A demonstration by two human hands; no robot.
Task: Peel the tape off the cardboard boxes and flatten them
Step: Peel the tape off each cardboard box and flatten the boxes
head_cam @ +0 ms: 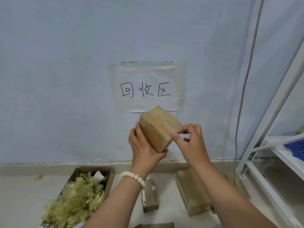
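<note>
I hold a small brown cardboard box (pixel 158 127) up in front of the wall, tilted on one corner. My left hand (pixel 144 148) grips it from below and from the left, thumb on its left face. My right hand (pixel 189 140) is at the box's right edge, where thumb and forefinger pinch at clear tape (pixel 172 131). The tape is hard to make out against the cardboard.
On the floor below stand an open carton full of crumpled yellowish tape (pixel 79 195), a small closed box (pixel 150 196) and a longer taped box (pixel 192 193). A white metal shelf (pixel 269 145) rises at the right. A taped paper sign (pixel 148 88) hangs on the wall.
</note>
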